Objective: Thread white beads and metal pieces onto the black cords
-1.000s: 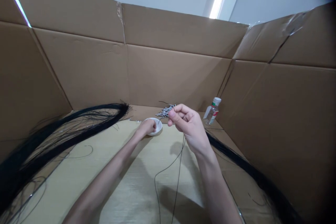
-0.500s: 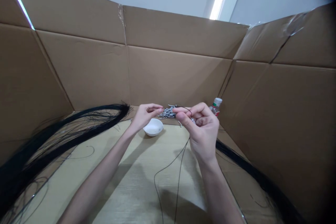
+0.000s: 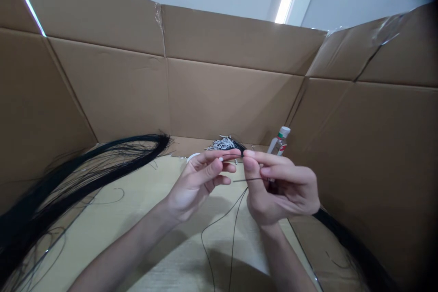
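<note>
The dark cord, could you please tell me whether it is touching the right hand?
Touching: in the head view, the dark cord lies across the thumb of the right hand.

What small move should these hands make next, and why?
Probably line the bead up with the cord: the left hand has the bead at its fingertips, and the right hand pinches the cord close beside it.
</note>
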